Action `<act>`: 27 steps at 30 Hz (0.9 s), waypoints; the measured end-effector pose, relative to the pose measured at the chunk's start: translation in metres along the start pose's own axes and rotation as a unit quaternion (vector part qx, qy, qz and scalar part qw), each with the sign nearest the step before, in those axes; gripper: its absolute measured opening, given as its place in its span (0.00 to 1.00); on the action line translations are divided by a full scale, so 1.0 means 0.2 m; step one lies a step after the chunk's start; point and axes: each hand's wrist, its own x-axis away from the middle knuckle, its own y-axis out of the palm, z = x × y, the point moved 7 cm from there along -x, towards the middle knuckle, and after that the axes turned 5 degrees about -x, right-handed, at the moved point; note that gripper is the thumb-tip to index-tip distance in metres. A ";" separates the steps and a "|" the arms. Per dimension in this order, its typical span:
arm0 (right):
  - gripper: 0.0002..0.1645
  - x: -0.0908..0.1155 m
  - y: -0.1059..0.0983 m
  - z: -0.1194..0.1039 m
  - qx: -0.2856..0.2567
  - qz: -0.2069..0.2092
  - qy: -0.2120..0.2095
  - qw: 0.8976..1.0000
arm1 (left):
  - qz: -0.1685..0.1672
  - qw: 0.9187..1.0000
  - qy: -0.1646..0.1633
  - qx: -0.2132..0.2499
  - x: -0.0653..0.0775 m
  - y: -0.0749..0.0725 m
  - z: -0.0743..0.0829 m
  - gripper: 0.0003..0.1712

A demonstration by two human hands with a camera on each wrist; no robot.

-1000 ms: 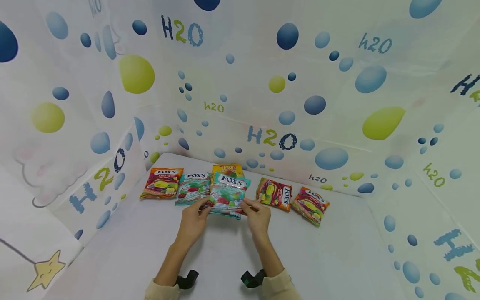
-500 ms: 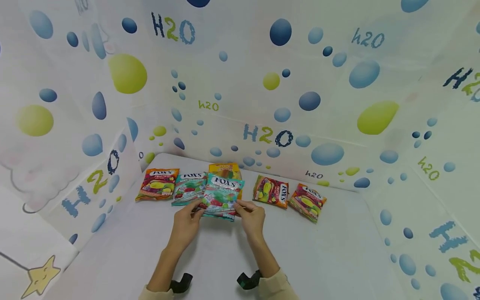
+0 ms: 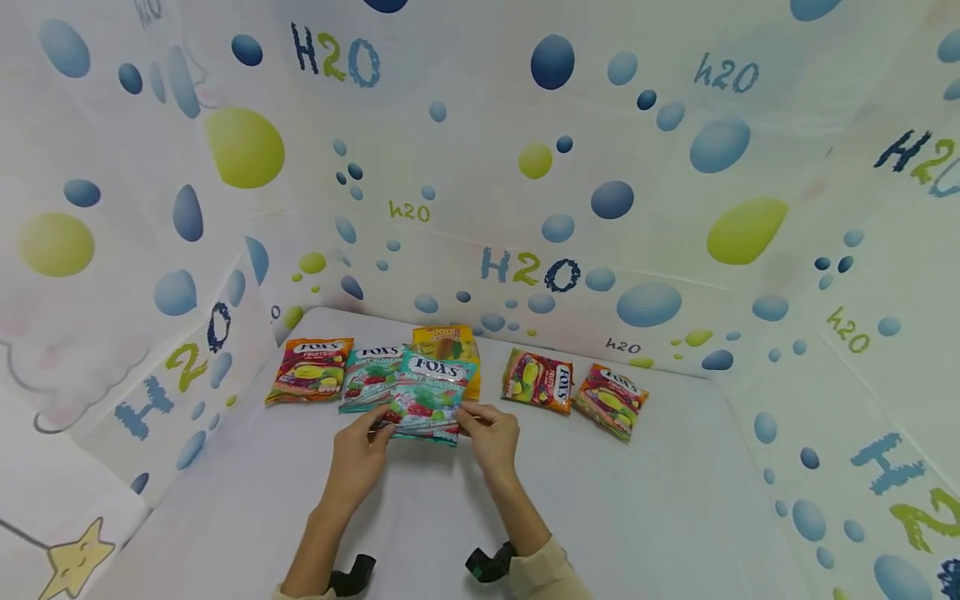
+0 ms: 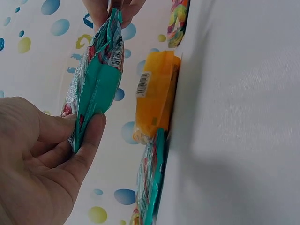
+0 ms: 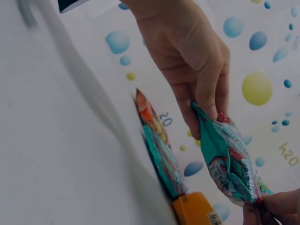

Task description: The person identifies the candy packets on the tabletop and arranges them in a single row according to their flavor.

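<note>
Both hands hold up a teal Fox's mint candy bag (image 3: 431, 398) by its lower side edges, above the table. My left hand (image 3: 358, 460) pinches its left edge, thumb in front and fingers behind, as the left wrist view shows. At its right edge, my right hand (image 3: 491, 442) pinches the bag between thumb and fingers. Behind it lie a second teal candy bag (image 3: 366, 385) and a yellow bag (image 3: 459, 340), both partly hidden. In the left wrist view the held bag (image 4: 96, 86) is seen side-on, apart from the yellow bag (image 4: 157, 93).
An orange-red Fox's fruits bag (image 3: 310, 372) lies at the row's left end. Two more fruits bags, one turned sideways (image 3: 537, 381) and one tilted (image 3: 611, 402), lie to the right. A patterned cloth wall (image 3: 480, 208) stands behind the white table (image 3: 637, 517).
The held bag and both hands have shifted left relative to the row, covering more of the teal bag behind and less of the yellow one. The head view has turned slightly.
</note>
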 end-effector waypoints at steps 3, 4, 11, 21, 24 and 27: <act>0.08 0.01 0.03 0.00 -0.007 -0.002 -0.001 1.000 | 0.002 1.000 0.000 -0.003 0.01 -0.02 -0.02 0.22; 0.08 0.01 0.03 0.00 -0.010 -0.002 -0.001 1.000 | 0.004 1.000 0.001 -0.002 0.01 -0.03 -0.02 0.22; 0.08 0.04 0.09 0.02 -0.005 -0.008 0.008 1.000 | 0.022 1.000 0.012 -0.011 0.03 -0.08 -0.06 0.21; 0.08 0.06 0.14 0.03 0.003 -0.022 0.009 1.000 | 0.036 0.999 0.024 -0.020 0.07 -0.12 -0.09 0.22; 0.07 0.07 0.16 0.03 0.006 -0.033 0.007 0.999 | 0.041 0.999 0.022 -0.027 0.09 -0.14 -0.10 0.22; 0.07 0.08 0.19 0.04 0.007 -0.041 0.008 0.999 | 0.047 0.998 0.020 -0.033 0.10 -0.17 -0.12 0.22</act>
